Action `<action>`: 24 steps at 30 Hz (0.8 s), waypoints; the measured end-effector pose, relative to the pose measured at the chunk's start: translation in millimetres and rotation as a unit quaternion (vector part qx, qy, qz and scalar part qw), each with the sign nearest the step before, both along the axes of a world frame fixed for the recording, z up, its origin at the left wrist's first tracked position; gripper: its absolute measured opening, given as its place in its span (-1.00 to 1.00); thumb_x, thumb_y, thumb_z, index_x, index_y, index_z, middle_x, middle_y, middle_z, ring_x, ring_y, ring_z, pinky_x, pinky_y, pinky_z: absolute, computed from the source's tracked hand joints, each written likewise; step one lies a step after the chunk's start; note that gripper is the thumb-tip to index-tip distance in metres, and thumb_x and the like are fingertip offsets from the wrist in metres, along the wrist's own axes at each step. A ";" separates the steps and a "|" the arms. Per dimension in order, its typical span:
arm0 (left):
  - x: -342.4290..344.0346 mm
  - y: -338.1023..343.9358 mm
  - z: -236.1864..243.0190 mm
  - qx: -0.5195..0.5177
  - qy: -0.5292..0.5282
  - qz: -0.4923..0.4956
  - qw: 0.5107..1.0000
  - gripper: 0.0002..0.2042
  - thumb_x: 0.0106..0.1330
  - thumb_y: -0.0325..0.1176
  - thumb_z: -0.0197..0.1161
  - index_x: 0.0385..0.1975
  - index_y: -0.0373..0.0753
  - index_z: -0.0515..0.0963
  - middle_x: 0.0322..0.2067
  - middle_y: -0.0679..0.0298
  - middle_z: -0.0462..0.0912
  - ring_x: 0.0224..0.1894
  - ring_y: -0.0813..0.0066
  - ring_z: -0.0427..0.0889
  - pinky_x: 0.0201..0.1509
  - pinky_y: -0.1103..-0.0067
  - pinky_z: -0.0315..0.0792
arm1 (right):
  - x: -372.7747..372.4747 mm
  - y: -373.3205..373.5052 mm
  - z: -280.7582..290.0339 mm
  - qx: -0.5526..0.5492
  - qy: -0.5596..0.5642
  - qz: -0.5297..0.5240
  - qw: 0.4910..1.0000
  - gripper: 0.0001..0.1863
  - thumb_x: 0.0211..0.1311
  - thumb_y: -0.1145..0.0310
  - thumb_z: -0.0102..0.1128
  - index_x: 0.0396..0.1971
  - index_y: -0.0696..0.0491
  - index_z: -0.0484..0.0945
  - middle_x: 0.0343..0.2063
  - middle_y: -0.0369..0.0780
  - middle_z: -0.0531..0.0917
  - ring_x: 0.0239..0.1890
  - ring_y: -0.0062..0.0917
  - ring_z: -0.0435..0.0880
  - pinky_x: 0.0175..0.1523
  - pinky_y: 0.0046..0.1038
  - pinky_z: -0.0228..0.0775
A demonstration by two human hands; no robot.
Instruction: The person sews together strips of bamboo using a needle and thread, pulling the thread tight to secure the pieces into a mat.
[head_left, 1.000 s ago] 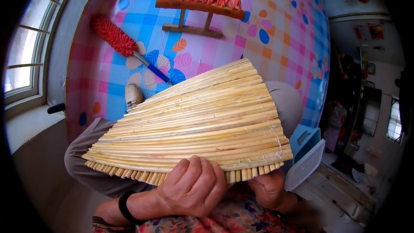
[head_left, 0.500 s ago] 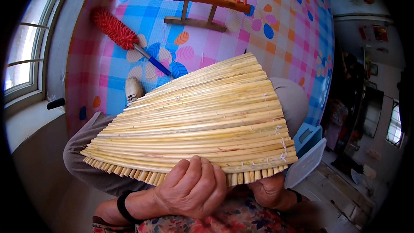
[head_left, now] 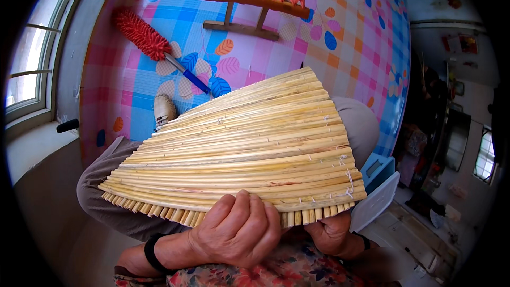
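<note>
Head view: left hand on reed mat (same as before).

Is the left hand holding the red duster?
No, the left hand grips the near edge of the reed mat, while the red duster lies beyond on the checkered sheet.

The stalk mat looks woody, smooth and faintly glossy. The duster head seems shaggy cloth; the lid, smooth plastic.
</note>
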State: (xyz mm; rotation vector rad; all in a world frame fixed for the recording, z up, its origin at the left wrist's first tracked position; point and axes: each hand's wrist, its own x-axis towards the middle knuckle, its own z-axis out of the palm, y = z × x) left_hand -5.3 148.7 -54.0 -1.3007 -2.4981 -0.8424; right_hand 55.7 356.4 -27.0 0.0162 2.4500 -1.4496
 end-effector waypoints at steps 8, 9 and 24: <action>-1.5 1.3 -0.4 -0.004 0.009 0.003 1.000 -0.67 0.21 -0.19 0.24 -0.34 -0.42 0.51 -0.42 0.07 0.57 -0.41 0.28 0.60 -0.44 0.53 0.44 | 1.6 -2.9 -5.8 -0.033 0.009 -0.037 0.999 -0.83 0.22 0.43 0.21 -0.25 0.18 0.62 -0.27 -0.21 0.67 -0.21 -0.46 0.65 -0.09 -0.45 0.45; -1.9 1.8 -0.1 -0.005 0.010 0.006 1.000 -0.67 0.22 -0.18 0.24 -0.34 -0.42 0.51 -0.42 0.07 0.57 -0.41 0.28 0.60 -0.44 0.53 0.44 | 1.0 -1.5 -3.9 -0.020 -0.003 -0.018 1.000 -0.84 0.24 0.43 0.20 -0.27 0.20 0.62 -0.33 -0.22 0.67 -0.29 -0.49 0.65 -0.18 -0.47 0.47; -2.1 5.4 -2.9 0.006 0.026 0.019 0.999 -0.67 0.21 -0.18 0.22 -0.36 -0.41 0.50 -0.46 0.08 0.56 -0.47 0.28 0.59 -0.47 0.50 0.44 | 1.3 6.5 -6.0 -0.061 -0.023 0.010 0.998 -0.87 0.28 0.48 0.11 -0.35 0.22 0.59 -0.46 -0.22 0.64 -0.43 -0.52 0.63 -0.31 -0.53 0.45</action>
